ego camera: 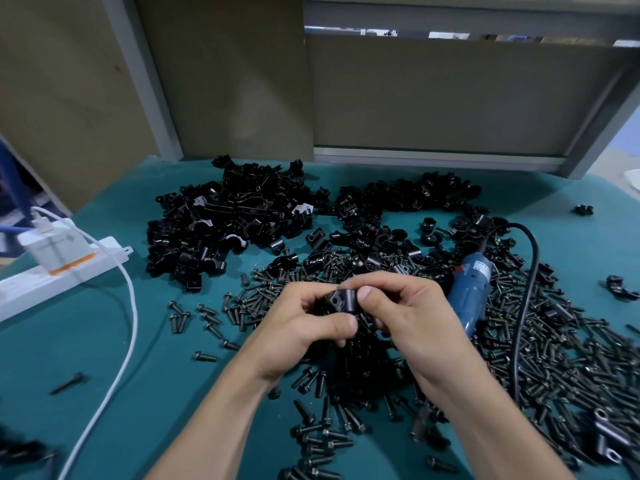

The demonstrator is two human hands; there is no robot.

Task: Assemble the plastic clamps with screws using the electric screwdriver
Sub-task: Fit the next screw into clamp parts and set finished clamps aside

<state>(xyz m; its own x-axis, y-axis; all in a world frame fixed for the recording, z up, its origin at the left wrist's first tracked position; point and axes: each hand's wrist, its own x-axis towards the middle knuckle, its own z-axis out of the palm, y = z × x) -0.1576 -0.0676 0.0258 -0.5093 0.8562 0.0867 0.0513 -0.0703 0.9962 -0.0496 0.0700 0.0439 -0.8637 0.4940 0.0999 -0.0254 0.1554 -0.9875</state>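
Holding black clamp (342,301) | left hand (304,327) grip pinching it | right hand (408,317) grip pinching it | electric screwdriver (471,292) lying beside

Bare tabletop (166,393) lay open in the lower left of the frame, crossed by a white cable (131,306) running down from the power strip (69,271) at the left edge. Heaps of black clamps (228,216) blocked the upper centre before the back panels (450,98), and loose screws (554,358) covered the centre and right, where the electric screwdriver (472,292) and its black cord (531,289) lay across the way.
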